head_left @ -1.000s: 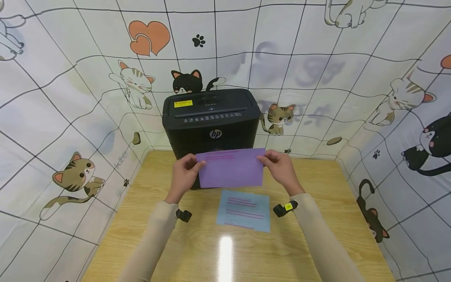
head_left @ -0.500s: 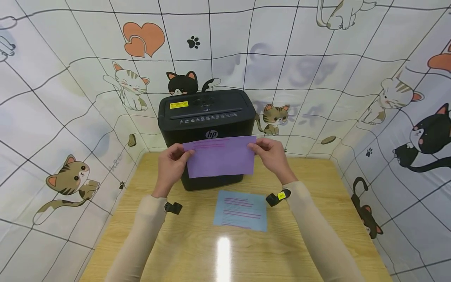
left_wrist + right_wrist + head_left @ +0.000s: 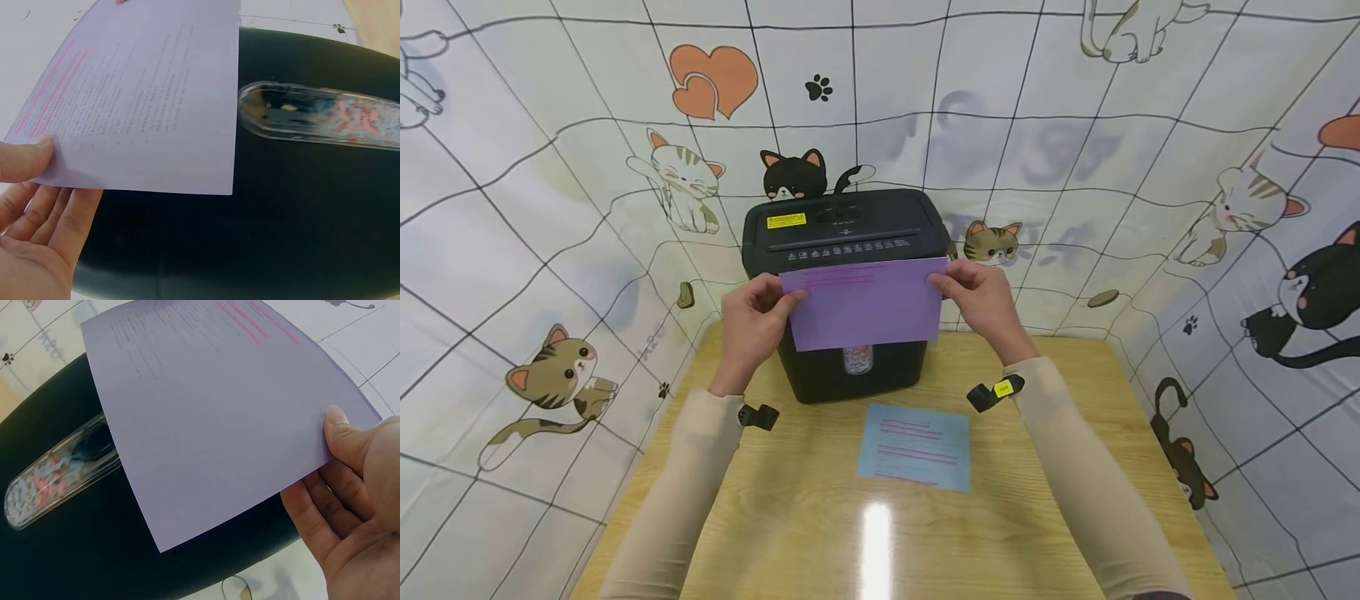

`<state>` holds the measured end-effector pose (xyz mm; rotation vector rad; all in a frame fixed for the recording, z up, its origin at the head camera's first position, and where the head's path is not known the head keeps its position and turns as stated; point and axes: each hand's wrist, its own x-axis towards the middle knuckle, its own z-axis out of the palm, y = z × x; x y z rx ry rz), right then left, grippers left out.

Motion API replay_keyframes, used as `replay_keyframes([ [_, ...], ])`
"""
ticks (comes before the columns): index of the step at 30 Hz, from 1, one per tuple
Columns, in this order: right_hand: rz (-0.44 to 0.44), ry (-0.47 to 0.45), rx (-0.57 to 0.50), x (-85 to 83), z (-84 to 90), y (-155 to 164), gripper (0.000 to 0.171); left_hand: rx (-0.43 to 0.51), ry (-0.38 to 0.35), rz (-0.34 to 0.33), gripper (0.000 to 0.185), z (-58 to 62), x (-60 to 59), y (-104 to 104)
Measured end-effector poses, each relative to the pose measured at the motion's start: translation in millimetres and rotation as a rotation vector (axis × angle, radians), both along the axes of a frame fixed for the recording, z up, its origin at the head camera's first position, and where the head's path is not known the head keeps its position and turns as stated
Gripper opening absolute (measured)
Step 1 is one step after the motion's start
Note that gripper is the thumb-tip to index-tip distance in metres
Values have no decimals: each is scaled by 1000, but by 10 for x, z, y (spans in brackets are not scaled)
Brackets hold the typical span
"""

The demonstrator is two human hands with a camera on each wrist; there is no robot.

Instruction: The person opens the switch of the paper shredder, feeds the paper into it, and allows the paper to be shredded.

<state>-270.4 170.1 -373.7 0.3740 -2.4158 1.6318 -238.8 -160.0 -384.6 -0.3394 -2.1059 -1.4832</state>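
A purple sheet of paper (image 3: 865, 308), printed with text and marked with pink lines, is held up by both hands. My left hand (image 3: 751, 321) pinches its left edge between thumb and fingers, and my right hand (image 3: 985, 302) pinches the right edge. Behind the sheet stands a black hp paper shredder (image 3: 850, 225), its front partly covered by the paper. In the left wrist view the shredder's clear window (image 3: 319, 115) shows coloured paper bits inside. The sheet's top edge is just below the shredder's lid in the head view.
A light blue sheet of paper (image 3: 914, 448) with pink lines lies on the wooden table (image 3: 790, 517) in front of the shredder. Cat-patterned cloth walls (image 3: 1045, 83) enclose the back and both sides.
Both hands have raised the purple sheet up the shredder's front, from near its base toward the lid. The window below the sheet has come into view. The blue sheet stays put.
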Motion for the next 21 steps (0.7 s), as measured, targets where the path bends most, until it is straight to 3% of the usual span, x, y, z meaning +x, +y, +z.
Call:
replay_keyframes([
  [11,20,-18,-86,-112,266,-6,25,-35,-6,25,19,294,-39,-6],
  [21,-2,6,-82,-184,532,-33,25,-51,-2,51,22,584,-110,-18],
])
